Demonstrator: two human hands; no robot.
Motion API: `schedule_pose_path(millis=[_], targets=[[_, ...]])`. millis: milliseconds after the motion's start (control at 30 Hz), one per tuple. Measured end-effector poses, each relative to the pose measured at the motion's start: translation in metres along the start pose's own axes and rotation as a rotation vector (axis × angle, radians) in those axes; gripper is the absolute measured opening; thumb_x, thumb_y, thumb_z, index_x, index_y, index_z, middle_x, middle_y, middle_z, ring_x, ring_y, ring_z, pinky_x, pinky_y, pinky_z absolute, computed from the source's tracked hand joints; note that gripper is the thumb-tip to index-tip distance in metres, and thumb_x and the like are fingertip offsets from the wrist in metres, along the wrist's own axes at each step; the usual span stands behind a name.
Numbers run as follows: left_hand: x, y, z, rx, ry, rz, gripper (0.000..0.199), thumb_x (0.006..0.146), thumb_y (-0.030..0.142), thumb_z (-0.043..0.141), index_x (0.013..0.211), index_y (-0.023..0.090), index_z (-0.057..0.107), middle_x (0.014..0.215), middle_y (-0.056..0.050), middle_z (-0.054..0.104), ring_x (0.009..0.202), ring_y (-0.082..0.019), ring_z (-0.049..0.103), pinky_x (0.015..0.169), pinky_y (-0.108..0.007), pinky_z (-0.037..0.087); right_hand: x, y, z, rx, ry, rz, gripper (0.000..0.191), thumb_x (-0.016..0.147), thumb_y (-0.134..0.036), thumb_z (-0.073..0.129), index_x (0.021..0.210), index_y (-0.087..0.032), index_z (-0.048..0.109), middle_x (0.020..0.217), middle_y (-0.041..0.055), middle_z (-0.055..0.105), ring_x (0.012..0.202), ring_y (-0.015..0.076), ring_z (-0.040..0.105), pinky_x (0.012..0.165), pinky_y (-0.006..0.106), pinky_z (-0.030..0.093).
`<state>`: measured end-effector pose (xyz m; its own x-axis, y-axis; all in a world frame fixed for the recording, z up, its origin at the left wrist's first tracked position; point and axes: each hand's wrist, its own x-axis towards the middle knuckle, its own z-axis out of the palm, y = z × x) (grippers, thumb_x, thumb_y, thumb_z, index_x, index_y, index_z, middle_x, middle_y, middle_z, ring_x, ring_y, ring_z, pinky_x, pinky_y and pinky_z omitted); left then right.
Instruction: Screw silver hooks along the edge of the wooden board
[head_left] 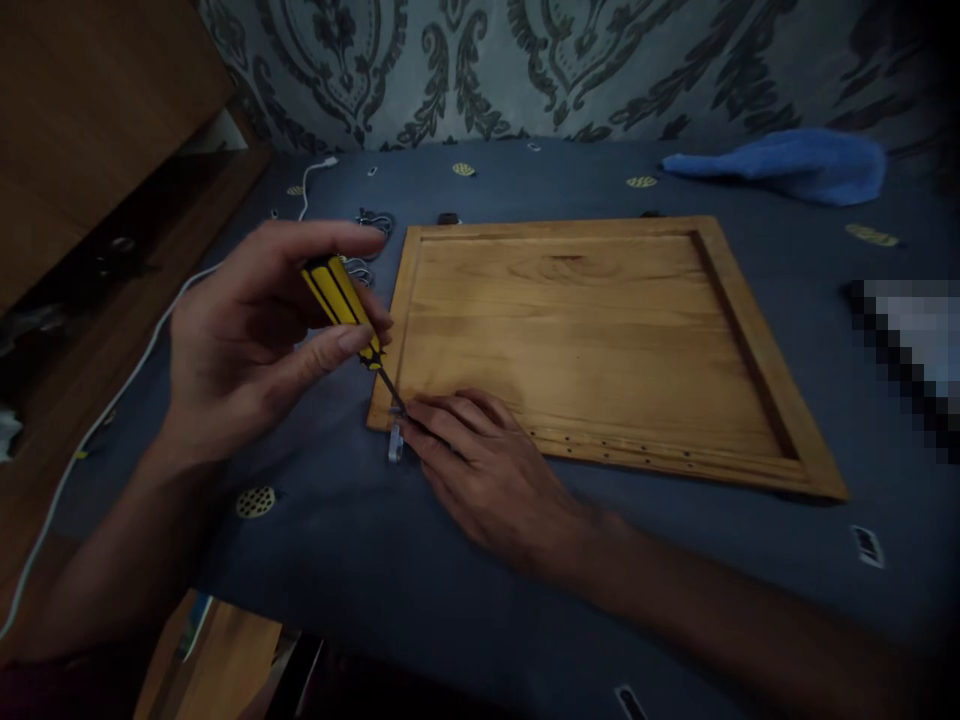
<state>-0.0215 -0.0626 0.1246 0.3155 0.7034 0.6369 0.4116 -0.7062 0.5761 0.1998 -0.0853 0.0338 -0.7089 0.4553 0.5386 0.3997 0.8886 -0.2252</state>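
Note:
A yellow-and-black screwdriver (pixel 341 305) is held by my left hand (pixel 259 330), its thumb and fingers around the handle. The blade slants down to the near left corner of a framed wooden panel (pixel 585 330) lying flat. At that corner a small metal hinge-like piece (pixel 395 443) sticks out past the edge. My right hand (pixel 487 460) rests on the panel's near edge, fingers together, fingertips by the screwdriver tip. Whatever those fingertips pinch is hidden. Several small dark holes run along the near edge to the right.
The panel lies on a dark blue patterned cloth (pixel 322 560). A blue rag (pixel 817 165) is at the back right, a pixelated dark-edged object (pixel 915 340) at the right. A white cable (pixel 142 360) runs along the left, and wire-like items (pixel 375 222) lie beyond the panel's left corner.

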Motion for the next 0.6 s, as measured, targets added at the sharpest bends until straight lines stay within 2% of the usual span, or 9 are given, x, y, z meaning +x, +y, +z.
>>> schedule_pose_path(millis=[167,267,333,433,600], targets=[[0.0011,-0.0012,-0.0034,0.025,0.099,0.019,0.047,0.089,0.018,0.077,0.134,0.028,0.065,0.123,-0.002,0.066,0.088,-0.016,0.074,0.078,-0.034,0.069,-0.0006,0.0008,0.0012,0.023,-0.003,-0.002,0.032,0.1,-0.009,0.052,0.127,-0.004,0.067,0.125,0.0163,0.073,0.117,0.0281,0.063,0.102,0.045,0.049],[0.0003,-0.0003,-0.0008,0.045,0.054,0.053,0.049,0.088,0.015,0.077,0.134,0.029,0.065,0.11,0.0,0.068,0.085,-0.016,0.074,0.073,-0.033,0.069,-0.0006,0.0006,0.0014,0.024,-0.002,0.0,0.032,0.1,-0.009,0.051,0.127,-0.005,0.067,0.126,0.0161,0.072,0.118,0.0277,0.063,0.103,0.045,0.049],[-0.0007,0.002,0.0018,0.061,0.043,0.017,0.048,0.089,0.014,0.076,0.133,0.031,0.065,0.104,0.001,0.068,0.085,-0.017,0.075,0.073,-0.033,0.069,-0.0005,0.0003,0.0016,0.02,0.005,-0.002,0.031,0.101,-0.009,0.049,0.126,-0.005,0.067,0.126,0.0158,0.073,0.117,0.0271,0.063,0.103,0.045,0.049],[-0.0011,0.0042,0.0032,0.068,0.038,-0.049,0.045,0.092,0.015,0.072,0.132,0.035,0.065,0.107,0.0,0.07,0.088,-0.019,0.076,0.078,-0.035,0.07,-0.0003,0.0002,0.0019,0.01,0.008,-0.002,0.032,0.102,-0.01,0.047,0.126,-0.007,0.067,0.126,0.0148,0.073,0.118,0.0268,0.063,0.102,0.045,0.05],[0.0015,-0.002,-0.0011,0.104,-0.024,0.058,0.058,0.085,0.016,0.082,0.137,0.034,0.063,0.106,0.001,0.069,0.084,-0.017,0.077,0.075,-0.03,0.07,-0.0004,0.0007,0.0019,0.01,-0.001,-0.004,0.033,0.101,-0.01,0.048,0.128,-0.006,0.066,0.127,0.0154,0.073,0.119,0.0276,0.063,0.103,0.045,0.05]])
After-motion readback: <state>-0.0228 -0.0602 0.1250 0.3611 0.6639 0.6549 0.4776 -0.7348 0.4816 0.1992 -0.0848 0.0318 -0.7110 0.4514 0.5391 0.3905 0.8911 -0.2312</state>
